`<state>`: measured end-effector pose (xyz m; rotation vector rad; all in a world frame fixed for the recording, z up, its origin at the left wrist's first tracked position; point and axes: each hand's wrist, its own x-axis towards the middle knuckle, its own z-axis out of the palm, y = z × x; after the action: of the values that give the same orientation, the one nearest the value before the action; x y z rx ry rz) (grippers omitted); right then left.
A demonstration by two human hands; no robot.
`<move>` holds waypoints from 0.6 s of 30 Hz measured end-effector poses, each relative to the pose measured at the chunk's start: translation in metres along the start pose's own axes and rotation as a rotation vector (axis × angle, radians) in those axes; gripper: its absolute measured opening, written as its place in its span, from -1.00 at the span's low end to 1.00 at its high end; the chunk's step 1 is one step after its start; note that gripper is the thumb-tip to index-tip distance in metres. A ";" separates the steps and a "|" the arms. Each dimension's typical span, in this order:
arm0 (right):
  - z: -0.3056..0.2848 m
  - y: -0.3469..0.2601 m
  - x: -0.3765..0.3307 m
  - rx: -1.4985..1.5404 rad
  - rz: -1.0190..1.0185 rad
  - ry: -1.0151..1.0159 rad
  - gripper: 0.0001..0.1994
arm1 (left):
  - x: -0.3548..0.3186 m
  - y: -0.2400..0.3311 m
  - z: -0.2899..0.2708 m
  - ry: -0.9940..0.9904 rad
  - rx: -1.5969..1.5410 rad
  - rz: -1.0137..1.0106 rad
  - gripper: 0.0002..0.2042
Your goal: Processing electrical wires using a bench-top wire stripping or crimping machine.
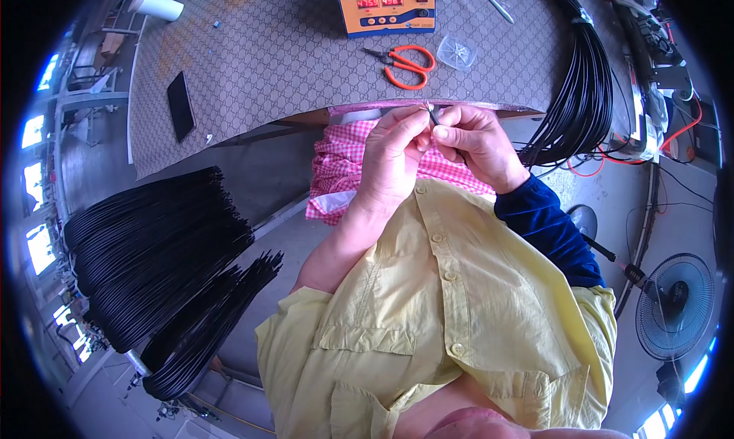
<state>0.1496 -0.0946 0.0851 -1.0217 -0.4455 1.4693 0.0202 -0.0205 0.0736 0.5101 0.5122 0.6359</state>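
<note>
Close to the table's near edge, my two hands meet in front of my chest. My left hand (394, 144) is closed, with thumb and fingertips pinched at the tip of a thin black cable (434, 118). A pale, fine end shows at that tip, too small to make out. My right hand (480, 141) grips the same cable just below, thumb pressed against the fingers. Beyond the hands on the table lie scissors (409, 66) with orange handles and a small clear plastic dish (457, 53).
An orange and blue box with a red display (388, 11) stands at the table's far side. A phone (181, 107) lies left. Black cable bundles hang right (585, 87) and lie lower left (160, 248). A fan (676, 305) stands right. Pink checked cloth (344, 160) covers my lap.
</note>
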 end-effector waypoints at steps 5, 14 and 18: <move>-0.005 -0.002 0.000 -0.113 -0.007 0.014 -0.94 | 0.001 0.011 0.001 -0.012 -0.037 -0.107 -0.83; -0.002 -0.008 -0.004 -0.127 0.000 -0.014 -0.94 | 0.010 0.027 -0.002 -0.045 -0.014 -0.322 -0.82; 0.000 -0.002 -0.002 -0.206 -0.071 0.068 -0.94 | 0.011 0.034 -0.002 -0.071 0.069 -0.315 -0.84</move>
<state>0.1512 -0.0963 0.0875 -1.2028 -0.5872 1.3410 0.0129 0.0108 0.0889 0.5024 0.5356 0.2992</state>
